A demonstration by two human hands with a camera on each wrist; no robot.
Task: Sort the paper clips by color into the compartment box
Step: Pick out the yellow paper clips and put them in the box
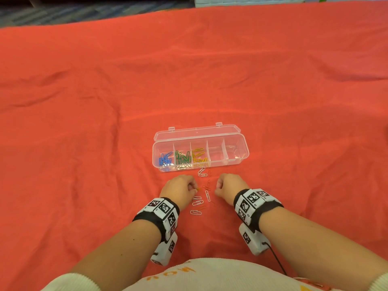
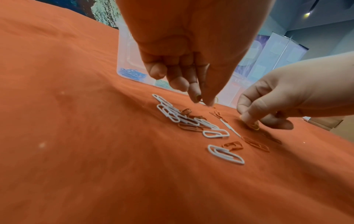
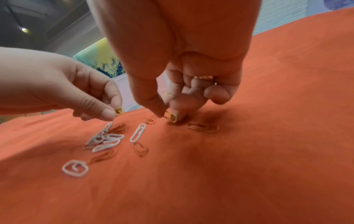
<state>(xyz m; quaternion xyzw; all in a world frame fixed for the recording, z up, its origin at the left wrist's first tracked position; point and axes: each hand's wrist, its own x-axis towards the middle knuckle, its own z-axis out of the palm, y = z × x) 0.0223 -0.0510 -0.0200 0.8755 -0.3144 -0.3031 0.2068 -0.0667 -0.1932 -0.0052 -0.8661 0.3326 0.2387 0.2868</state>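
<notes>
Pinching one small yellow paper clip each [image 3: 119, 111] [image 3: 173, 117], both hands [image 1: 180, 189] [image 1: 230, 185] over the red cloth [image 1: 84, 122].

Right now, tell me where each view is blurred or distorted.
Head view: sharp, the red cloth bows at the edges. Left wrist view: palm and compartment box blurred, white clips sharper. Right wrist view: soft, stretched; the white clip looks square.

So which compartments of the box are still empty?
The two at the right end of the compartment box. The other three hold, from the left, blue clips, green clips and yellow clips.
</notes>
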